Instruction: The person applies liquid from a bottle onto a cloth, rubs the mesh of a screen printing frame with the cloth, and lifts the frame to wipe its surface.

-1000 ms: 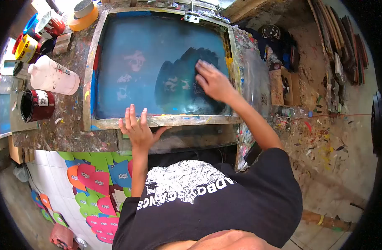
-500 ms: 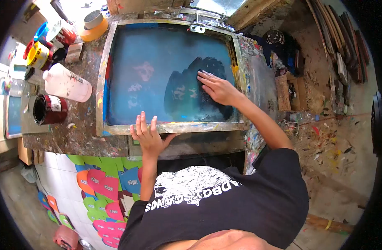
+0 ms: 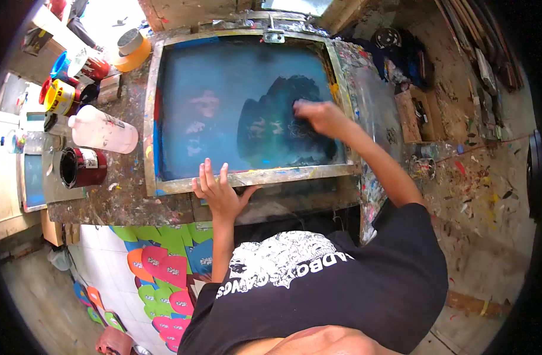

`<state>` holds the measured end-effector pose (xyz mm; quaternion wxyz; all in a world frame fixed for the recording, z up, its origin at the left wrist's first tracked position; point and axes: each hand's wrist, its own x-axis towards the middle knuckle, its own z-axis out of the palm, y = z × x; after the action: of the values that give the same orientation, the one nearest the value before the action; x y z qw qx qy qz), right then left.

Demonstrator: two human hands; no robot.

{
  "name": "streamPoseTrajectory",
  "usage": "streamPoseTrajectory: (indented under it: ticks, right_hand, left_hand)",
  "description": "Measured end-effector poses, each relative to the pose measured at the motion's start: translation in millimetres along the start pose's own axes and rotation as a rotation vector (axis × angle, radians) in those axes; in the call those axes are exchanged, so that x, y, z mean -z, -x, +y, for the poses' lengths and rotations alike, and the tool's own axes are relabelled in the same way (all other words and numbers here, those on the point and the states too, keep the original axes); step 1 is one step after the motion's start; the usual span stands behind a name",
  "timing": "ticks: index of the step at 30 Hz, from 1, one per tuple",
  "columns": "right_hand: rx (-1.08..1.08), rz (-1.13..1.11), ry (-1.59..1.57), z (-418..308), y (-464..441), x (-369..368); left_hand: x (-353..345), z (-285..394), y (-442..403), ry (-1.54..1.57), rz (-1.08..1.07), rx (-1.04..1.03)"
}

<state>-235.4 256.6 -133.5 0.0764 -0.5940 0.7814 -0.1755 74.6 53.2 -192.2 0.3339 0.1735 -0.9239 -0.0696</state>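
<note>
A silkscreen [image 3: 194, 65] with blue-green mesh lies in a worn wooden frame [image 3: 253, 176] on the bench. Pale printed shapes show in the mesh, and a dark wet-looking patch [image 3: 259, 124] covers much of its right half. My left hand [image 3: 219, 192] is open, its fingers spread over the near frame rail. Over the dark patch, my right hand [image 3: 327, 118] is closed with curled fingers, slightly blurred by motion. Whatever it may hold is hidden. A metal hinge clamp [image 3: 273, 36] grips the far rail.
Left of the screen are a white bottle [image 3: 105, 130], a dark red paint can [image 3: 84, 167], a yellow can [image 3: 60, 96] and tape rolls [image 3: 132, 50]. Colourful cut pieces [image 3: 164, 266] lie below the bench. A wooden box [image 3: 418, 115] sits to the right.
My right hand has gone from flat, extended fingers to curled ones and shifted slightly right over the dark patch. My left hand stays on the near rail. The whole view has shifted slightly.
</note>
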Motion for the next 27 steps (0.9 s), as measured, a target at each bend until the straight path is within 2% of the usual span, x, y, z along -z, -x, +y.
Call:
streamPoseTrajectory:
  ticks: [3, 5, 7, 9, 11, 12, 13, 15, 16, 17, 21, 23, 25, 27]
  right_hand:
    - [0.263, -0.185, -0.024, -50, 10, 0]
    - [0.201, -0.117, 0.030, -19, 12, 6]
    - [-0.097, 0.008, 0.204, 23, 9, 11]
    - [-0.184, -0.182, 0.163, 0, 11, 10]
    - [0.236, -0.107, -0.023, -35, 18, -4]
    - [0.258, -0.248, -0.073, -60, 10, 9]
    - [0.240, -0.248, -0.068, -49, 3, 4]
    - [0.182, -0.009, 0.032, -5, -10, -6]
    - [-0.035, -0.012, 0.053, 0, -22, 2]
    - [-0.058, 0.018, 0.059, 2, -30, -1]
    - [0.411, -0.055, -0.079, -46, -31, -24]
    - [0.232, -0.035, 0.051, -21, -38, -18]
    - [-0.058, 0.059, 0.081, 7, -54, -10]
    - [0.119, 0.118, -0.037, -9, -51, -23]
  left_hand:
    - [2, 0, 0, -0.012, -0.037, -0.003]
    - [1, -1, 1, -0.010, -0.031, -0.015]
    - [0, -1, 0, 0.000, -0.009, -0.020]
    - [0, 0, 3, -0.001, -0.022, -0.009]
    - [1, -3, 1, -0.008, -0.027, -0.007]
    - [2, -3, -1, -0.013, -0.029, -0.006]
    - [1, -1, -1, -0.006, -0.037, -0.008]
    - [-2, 2, 3, 0.036, -0.024, -0.004]
    - [-3, 1, 4, 0.020, -0.021, -0.010]
    - [-3, -2, 3, -0.009, -0.008, -0.013]
    - [0, -1, 0, 0.003, -0.020, -0.002]
    - [1, 1, -1, 0.005, -0.019, -0.006]
    - [1, 1, -1, -0.003, -0.004, -0.013]
    - [1, 0, 2, -0.009, -0.012, -0.005]
